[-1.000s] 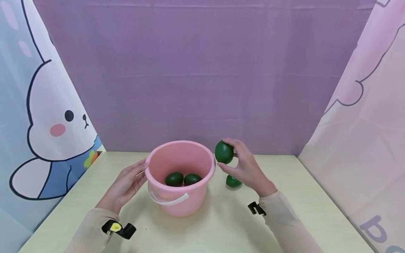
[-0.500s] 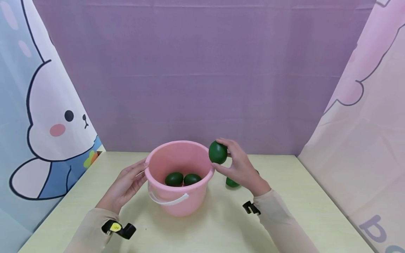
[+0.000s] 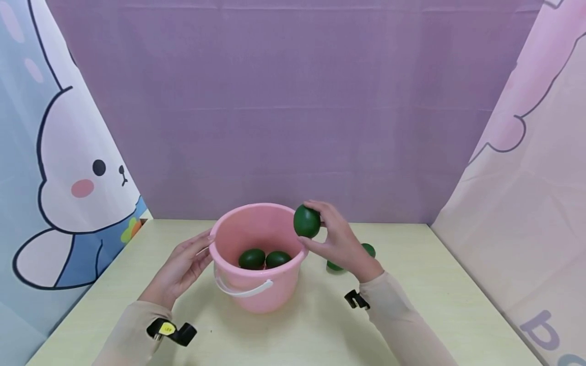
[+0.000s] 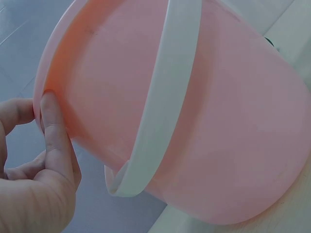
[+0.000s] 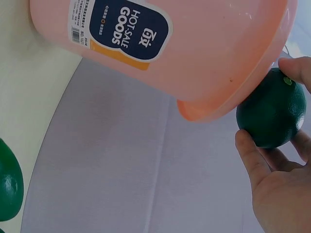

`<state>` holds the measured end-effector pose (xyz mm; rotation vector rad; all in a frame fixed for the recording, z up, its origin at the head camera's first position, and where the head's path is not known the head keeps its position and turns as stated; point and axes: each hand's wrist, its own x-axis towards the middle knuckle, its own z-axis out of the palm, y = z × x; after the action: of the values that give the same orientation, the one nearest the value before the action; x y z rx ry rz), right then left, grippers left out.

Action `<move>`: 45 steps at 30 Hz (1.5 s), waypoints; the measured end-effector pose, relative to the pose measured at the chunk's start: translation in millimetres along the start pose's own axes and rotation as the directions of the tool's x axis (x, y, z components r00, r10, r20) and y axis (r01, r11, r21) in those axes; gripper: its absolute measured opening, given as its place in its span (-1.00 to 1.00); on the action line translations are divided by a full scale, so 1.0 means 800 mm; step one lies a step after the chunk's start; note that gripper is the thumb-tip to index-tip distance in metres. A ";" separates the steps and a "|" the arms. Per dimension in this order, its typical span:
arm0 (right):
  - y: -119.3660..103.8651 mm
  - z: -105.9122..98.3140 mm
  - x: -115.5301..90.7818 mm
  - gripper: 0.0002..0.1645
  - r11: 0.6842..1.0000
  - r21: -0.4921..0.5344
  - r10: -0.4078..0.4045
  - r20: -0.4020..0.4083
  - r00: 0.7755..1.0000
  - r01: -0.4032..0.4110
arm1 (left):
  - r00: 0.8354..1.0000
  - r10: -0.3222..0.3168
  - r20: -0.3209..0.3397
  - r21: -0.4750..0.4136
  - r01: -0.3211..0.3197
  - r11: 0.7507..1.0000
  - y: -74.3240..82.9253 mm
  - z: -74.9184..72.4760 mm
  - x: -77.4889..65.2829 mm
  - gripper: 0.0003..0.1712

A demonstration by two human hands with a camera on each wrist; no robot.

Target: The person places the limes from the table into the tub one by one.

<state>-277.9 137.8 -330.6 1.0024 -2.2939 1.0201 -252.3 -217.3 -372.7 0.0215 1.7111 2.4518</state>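
A pink bucket (image 3: pixel 270 295) with a white handle (image 3: pixel 247 292) stands upright on the table. My left hand (image 3: pixel 183 262) pinches its rim on the left side; the left wrist view shows the thumb against the outer wall under the lip (image 4: pixel 41 63). In my right hand (image 3: pixel 341 249) is a dark green, smooth oval fruit (image 3: pixel 306 221), gripped between thumb and fingers at the bucket's right rim. A small pale green stem mark shows on this fruit (image 5: pixel 272 109) in the right wrist view. Two similar fruits, one left (image 3: pixel 252 259) and one right (image 3: pixel 277 260), lie inside the bucket.
Behind my right hand, two more green fruits, a nearer one (image 3: pixel 335 266) and a farther one (image 3: pixel 368 249), lie partly hidden on the pale table (image 3: pixel 426 300). A purple cloth backdrop (image 3: pixel 293 112) rises at the table's far edge, with printed cloths on both sides.
My right hand has moved left with the green fruit, from beside the bucket to over its right rim. A farther fruit on the table has come into view. My left hand stays put.
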 end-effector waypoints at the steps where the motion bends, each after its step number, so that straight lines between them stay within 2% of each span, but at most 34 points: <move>1: 0.000 0.001 0.001 -0.11 1.000 0.002 -0.004 0.001 1.000 0.004 | 1.000 -0.001 -0.001 0.001 0.001 1.000 0.000 0.000 0.000 -0.37; 14: -0.002 0.014 0.007 -0.11 0.998 0.012 -0.058 0.036 0.998 0.058 | 1.000 -0.005 -0.006 -0.017 0.005 1.000 0.000 -0.001 -0.001 -0.41; 19: -0.004 0.021 0.009 -0.13 0.997 0.030 -0.071 0.040 0.997 0.070 | 1.000 -0.013 -0.014 -0.005 0.013 1.000 0.001 -0.001 -0.001 -0.35; 28: -0.008 0.028 0.008 -0.14 0.999 0.050 0.006 0.090 0.996 -0.010 | 1.000 -0.009 -0.013 -0.009 0.009 1.000 0.001 -0.002 -0.002 -0.38; 41: -0.013 0.032 0.011 -0.12 0.998 0.060 0.019 0.117 0.993 -0.026 | 1.000 -0.001 -0.015 -0.006 0.001 1.000 0.000 -0.001 -0.002 -0.45; 45: -0.014 0.033 0.012 -0.13 0.997 0.070 0.013 0.122 0.992 -0.022 | 1.000 -0.003 -0.019 0.001 0.003 1.000 0.000 -0.001 -0.002 -0.41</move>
<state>-278.1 108.5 -336.1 1.1025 -2.3829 1.0817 -250.7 -218.6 -372.8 -0.0044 1.7192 2.4573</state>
